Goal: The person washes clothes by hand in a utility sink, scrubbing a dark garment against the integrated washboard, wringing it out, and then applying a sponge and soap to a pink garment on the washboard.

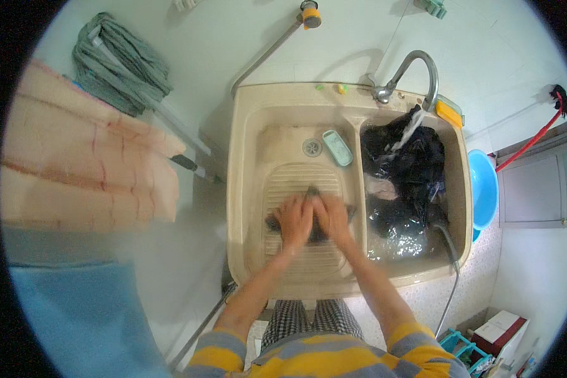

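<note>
A small dark cloth (318, 233) is bunched on the ribbed washboard (307, 175) moulded into the left basin of a beige double sink. My left hand (294, 222) grips its left part, fingers curled and slightly blurred. Close against it, my right hand (331, 219) holds the other part, with a bit of fabric sticking out past the fingertips. In the right basin, black garments (401, 156) lie soaking in water, with a paler piece of fabric (381, 187) among them. Water runs onto them from the curved chrome faucet (413, 59).
A pale green soap dish (338, 148) sits near the drain (312, 148). The shower head (444, 236) hangs over the right basin's wall. A yellow item (449, 114) rests on the back right corner, and a blue plastic basin (483, 189) stands outside the sink. Towels (90, 160) hang at left.
</note>
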Tool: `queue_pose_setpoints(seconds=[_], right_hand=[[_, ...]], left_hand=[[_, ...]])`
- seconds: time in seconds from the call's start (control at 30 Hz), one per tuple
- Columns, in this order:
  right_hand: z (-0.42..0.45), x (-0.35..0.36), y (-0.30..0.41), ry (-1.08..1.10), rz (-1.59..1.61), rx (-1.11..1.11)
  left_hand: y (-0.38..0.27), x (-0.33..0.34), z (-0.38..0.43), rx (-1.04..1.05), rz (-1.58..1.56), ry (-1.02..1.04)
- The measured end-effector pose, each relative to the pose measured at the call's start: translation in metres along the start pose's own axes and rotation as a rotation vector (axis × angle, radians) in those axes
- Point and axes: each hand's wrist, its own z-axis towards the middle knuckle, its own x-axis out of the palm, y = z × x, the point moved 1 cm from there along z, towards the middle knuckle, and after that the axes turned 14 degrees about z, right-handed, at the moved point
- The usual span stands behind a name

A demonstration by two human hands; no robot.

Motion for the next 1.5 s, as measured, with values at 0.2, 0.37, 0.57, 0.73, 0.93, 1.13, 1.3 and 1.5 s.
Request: queue_pose_setpoints(seconds=[0.2,0.37,0.57,0.73,0.93,1.13,1.3,1.5], right_hand=[[0.043,-0.010,-0.001,-0.075,-0.283,-0.189],[0.038,-0.006,0.003,-0.293,-0.490,0.134],[-0.050,0.014,-0.003,-0.327,-0.068,-0.295],[0.067,0.000,-0.011,-0.466,-0.448,-0.298],[-0.050,0.004,0.044,-0.282,0.262,-0.164],[0.053,-0.008,-0.002,-0.165,-0.185,-0.196],[0.024,-0.015,0.000,-0.092,-0.163,0.128],[-0.024,0.004,-0.009,-0.205,-0.091,-0.423]], left_hand=[[-0.012,0.006,0.053,0.094,-0.108,0.033],[-0.019,-0.009,0.065,-0.036,0.177,0.193],[-0.007,-0.009,-0.035,0.129,-0.289,-0.010],[-0.025,0.006,0.088,0.039,0.019,-0.044],[0.001,-0.011,-0.042,-0.016,-0.344,-0.080],[-0.015,0.003,0.067,0.022,-0.091,0.237],[-0.025,-0.029,0.040,-0.188,-0.007,0.337],[-0.020,-0.012,-0.024,0.110,-0.197,-0.121]])
